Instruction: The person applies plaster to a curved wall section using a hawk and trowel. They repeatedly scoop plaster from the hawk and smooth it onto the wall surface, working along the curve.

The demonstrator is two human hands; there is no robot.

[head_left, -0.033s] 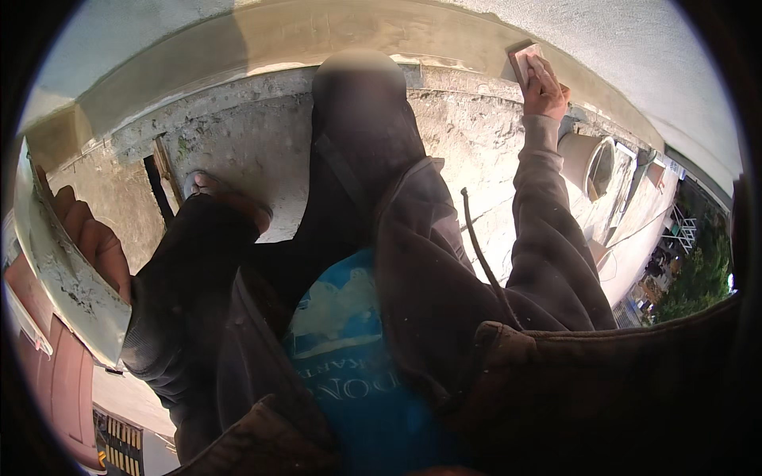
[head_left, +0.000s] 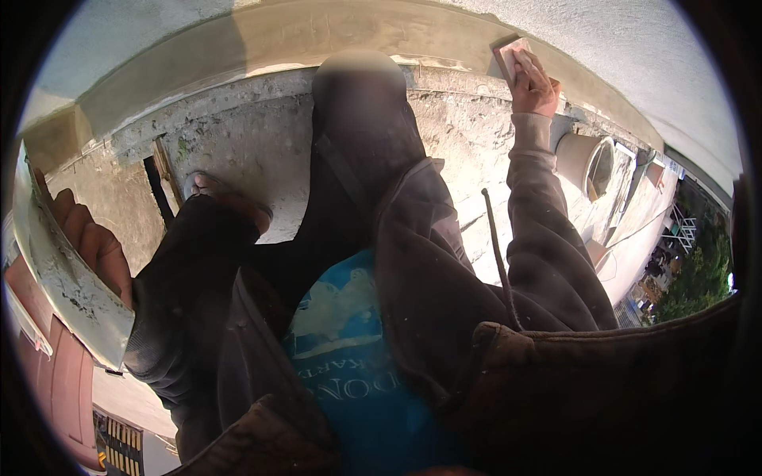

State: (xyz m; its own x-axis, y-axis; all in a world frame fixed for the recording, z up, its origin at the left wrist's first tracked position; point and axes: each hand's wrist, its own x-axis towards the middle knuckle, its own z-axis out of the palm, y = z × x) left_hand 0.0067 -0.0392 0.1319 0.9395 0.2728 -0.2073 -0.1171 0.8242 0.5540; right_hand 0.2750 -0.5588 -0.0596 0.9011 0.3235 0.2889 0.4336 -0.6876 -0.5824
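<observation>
At the upper right, my right hand (head_left: 536, 86) is closed on a small flat rectangular float (head_left: 509, 54), with its face against the damp grey-brown plaster band (head_left: 436, 40) along the base of the wall. My right arm is stretched far out. At the left edge, my left hand (head_left: 99, 246) has its fingers curled behind a pale curved piece (head_left: 67, 282) spattered with mortar. It looks like a thin-walled tray or sheet, but its kind is unclear. The fingertips of that hand are partly hidden.
Rough concrete ledge (head_left: 262, 119) runs beneath the plaster band, with my foot (head_left: 230, 198) on it at left. A wooden strip (head_left: 165, 173) lies beside the foot. At right stands a pale bucket-like container (head_left: 583, 163); a reddish roof (head_left: 59, 381) shows lower left.
My right hand and the float have slid a little left along the plaster band. The jacket's cord has swung to the right. My left hand has hardly moved.
</observation>
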